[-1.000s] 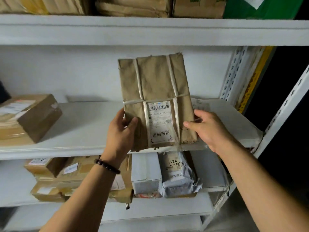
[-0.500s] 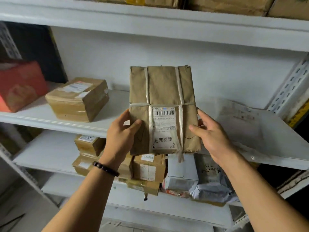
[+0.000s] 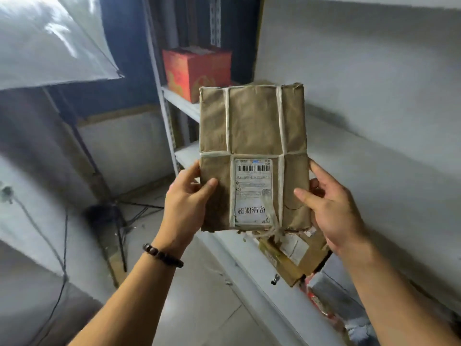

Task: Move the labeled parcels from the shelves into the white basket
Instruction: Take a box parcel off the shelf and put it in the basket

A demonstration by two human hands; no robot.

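In front of the white shelves (image 3: pixel 374 158), a brown paper parcel (image 3: pixel 252 126) tied with pale string is held upright in the air, its printed label (image 3: pixel 253 191) facing the camera. The left hand (image 3: pixel 185 203) grips its lower left edge, thumb on the front. The right hand (image 3: pixel 334 208) grips the lower right edge, thumb in front and fingers behind. A red box (image 3: pixel 197 68) sits on a far shelf to the left. Just below the held parcel, a taped cardboard parcel (image 3: pixel 294 258) lies on a lower shelf.
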